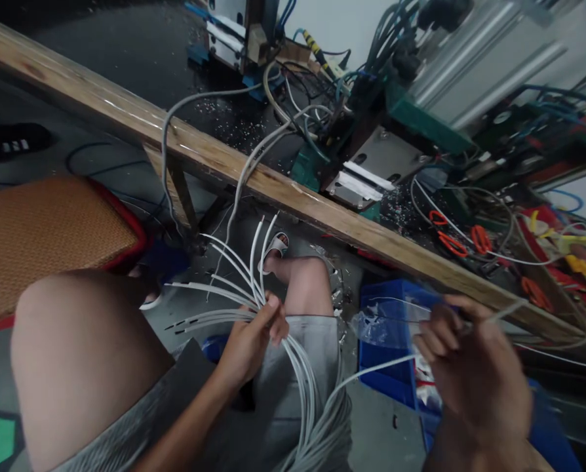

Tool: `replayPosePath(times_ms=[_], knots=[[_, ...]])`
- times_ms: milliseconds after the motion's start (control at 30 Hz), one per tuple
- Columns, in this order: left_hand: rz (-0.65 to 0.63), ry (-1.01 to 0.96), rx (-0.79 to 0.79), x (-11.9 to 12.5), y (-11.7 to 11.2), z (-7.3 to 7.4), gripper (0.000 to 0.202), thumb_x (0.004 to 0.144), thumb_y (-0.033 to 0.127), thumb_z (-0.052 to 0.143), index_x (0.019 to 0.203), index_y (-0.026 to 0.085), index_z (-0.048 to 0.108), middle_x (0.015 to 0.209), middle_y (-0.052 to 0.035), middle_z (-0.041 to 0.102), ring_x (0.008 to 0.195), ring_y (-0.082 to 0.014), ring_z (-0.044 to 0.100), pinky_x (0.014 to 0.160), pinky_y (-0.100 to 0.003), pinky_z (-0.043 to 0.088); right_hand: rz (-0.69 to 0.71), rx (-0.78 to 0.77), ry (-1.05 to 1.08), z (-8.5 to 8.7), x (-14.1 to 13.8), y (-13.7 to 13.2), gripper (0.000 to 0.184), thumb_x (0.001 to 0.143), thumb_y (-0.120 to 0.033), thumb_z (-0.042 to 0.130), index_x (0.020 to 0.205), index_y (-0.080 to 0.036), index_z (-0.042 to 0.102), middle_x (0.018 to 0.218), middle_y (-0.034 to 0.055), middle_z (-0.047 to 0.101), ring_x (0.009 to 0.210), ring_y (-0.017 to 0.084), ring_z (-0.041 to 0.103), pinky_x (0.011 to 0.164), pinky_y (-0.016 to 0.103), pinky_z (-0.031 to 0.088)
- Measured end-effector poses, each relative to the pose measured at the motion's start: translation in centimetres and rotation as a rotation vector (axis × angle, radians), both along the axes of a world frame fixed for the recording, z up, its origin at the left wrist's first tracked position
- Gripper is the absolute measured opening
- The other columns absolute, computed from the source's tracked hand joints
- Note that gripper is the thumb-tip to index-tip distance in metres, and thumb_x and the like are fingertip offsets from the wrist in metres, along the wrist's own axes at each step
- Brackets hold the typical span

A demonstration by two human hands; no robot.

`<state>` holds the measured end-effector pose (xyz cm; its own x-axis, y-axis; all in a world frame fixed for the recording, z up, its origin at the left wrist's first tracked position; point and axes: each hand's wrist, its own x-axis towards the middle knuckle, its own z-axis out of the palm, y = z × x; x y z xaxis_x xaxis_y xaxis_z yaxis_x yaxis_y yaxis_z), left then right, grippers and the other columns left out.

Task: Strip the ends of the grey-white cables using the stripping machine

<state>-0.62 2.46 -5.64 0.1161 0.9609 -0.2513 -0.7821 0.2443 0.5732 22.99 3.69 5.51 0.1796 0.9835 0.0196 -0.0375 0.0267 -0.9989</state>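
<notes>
My left hand (253,337) is closed around a bundle of thin white cables (224,292); their ends fan out up and to the left, and the rest loops down over my lap. Blurred by motion, my right hand (474,367) is raised over a blue bin (384,354). Its fingers pinch a single white cable (376,368) that runs left toward the bundle and also sticks out to the right of the fingers. I am seated, with my bare knees and grey shorts below the hands.
A wooden workbench edge (273,187) crosses the view diagonally. Behind it stands a machine (371,164) with tangled wires, blue hoses and orange clips (455,239). A woven-seat stool (42,236) stands at left. Clear plastic bags (371,324) lie in the blue bin.
</notes>
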Motion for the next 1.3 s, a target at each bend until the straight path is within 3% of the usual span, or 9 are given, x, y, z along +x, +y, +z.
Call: replayPosePath(times_ms=[100,200,267,467,933,1067,1167,1233,1300], knots=[[-0.001,-0.018,0.06,0.1,-0.3,0.0,0.045,0.089,0.046,0.069,0.063,0.018,0.047,0.051,0.0058,0.036,0.052,-0.0094,0.042,0.057,-0.025,0.034,0.067,0.166,-0.326,0.6,-1.9,0.1,0.023,0.094,-0.047,0.068,0.1,-0.025,0.075,0.072,0.0007,0.054,0.055,0.011,0.045,0.049,0.021,0.039],[0.012,0.004,0.14,0.2,-0.7,-0.6,0.043,0.089,0.044,0.071,0.064,0.018,0.048,0.054,0.0048,0.039,0.055,-0.0102,0.044,0.057,-0.025,0.033,0.454,0.108,-0.655,-1.6,-5.7,0.0,0.03,0.107,-0.038,0.046,0.107,-0.024,0.073,0.095,0.0052,0.067,0.083,0.016,0.062,0.072,0.027,0.047],[0.02,0.028,0.178,0.3,-0.8,-1.2,0.034,0.089,0.039,0.073,0.071,0.017,0.054,0.059,0.0044,0.045,0.054,-0.0092,0.043,0.057,-0.026,0.034,0.56,0.108,-0.685,-3.4,-8.1,-0.3,0.031,0.108,-0.03,0.041,0.103,-0.021,0.07,0.089,0.0037,0.065,0.084,0.016,0.061,0.075,0.026,0.044],[0.031,0.106,0.161,0.5,-1.0,-1.8,0.018,0.091,0.032,0.072,0.09,0.017,0.061,0.067,0.0034,0.052,0.055,-0.0073,0.043,0.053,-0.022,0.035,0.459,0.093,-0.641,-6.2,-10.8,-2.1,0.033,0.108,-0.026,0.04,0.08,-0.018,0.056,0.073,-0.0015,0.056,0.068,0.011,0.054,0.064,0.022,0.038],[0.085,0.306,0.144,-0.5,-1.1,0.0,0.015,0.084,0.026,0.071,0.078,0.018,0.06,0.073,0.0026,0.052,0.058,-0.008,0.044,0.053,-0.021,0.035,0.538,0.126,-0.721,-5.9,-10.2,-2.5,0.026,0.106,-0.021,0.039,0.086,-0.019,0.055,0.082,0.0016,0.057,0.079,0.014,0.057,0.069,0.025,0.039],[-0.162,0.597,0.317,-2.5,-0.6,1.3,0.007,0.077,0.015,0.061,0.071,0.018,0.059,0.064,0.0031,0.05,0.059,-0.0104,0.043,0.056,-0.022,0.034,0.716,0.186,-0.818,-4.4,-8.7,-1.3,0.015,0.102,-0.016,0.045,0.094,-0.02,0.058,0.086,0.0008,0.06,0.081,0.014,0.059,0.073,0.025,0.042],[-0.345,0.652,0.359,-3.3,-0.2,1.7,0.007,0.078,0.015,0.06,0.072,0.018,0.061,0.062,0.0034,0.051,0.057,-0.0104,0.043,0.054,-0.023,0.033,0.865,0.209,-0.894,-3.7,-7.9,-0.5,0.014,0.099,-0.015,0.05,0.088,-0.02,0.057,0.079,-0.0018,0.06,0.074,0.013,0.058,0.069,0.024,0.041],[-0.293,0.636,0.303,-3.0,-0.2,1.6,0.009,0.081,0.02,0.063,0.072,0.017,0.063,0.063,0.0025,0.054,0.059,-0.0106,0.046,0.056,-0.022,0.035,0.783,0.201,-0.851,-4.1,-8.2,-0.6,0.016,0.099,-0.016,0.05,0.085,-0.019,0.057,0.074,-0.003,0.058,0.066,0.01,0.055,0.062,0.022,0.039],[-0.151,0.571,0.186,-2.2,-0.3,1.2,0.016,0.081,0.029,0.069,0.071,0.017,0.064,0.064,0.0015,0.056,0.058,-0.01,0.046,0.055,-0.022,0.035,0.568,0.181,-0.766,-5.0,-9.4,-1.2,0.02,0.1,-0.018,0.049,0.082,-0.019,0.056,0.069,-0.0035,0.055,0.058,0.008,0.051,0.054,0.02,0.036]])
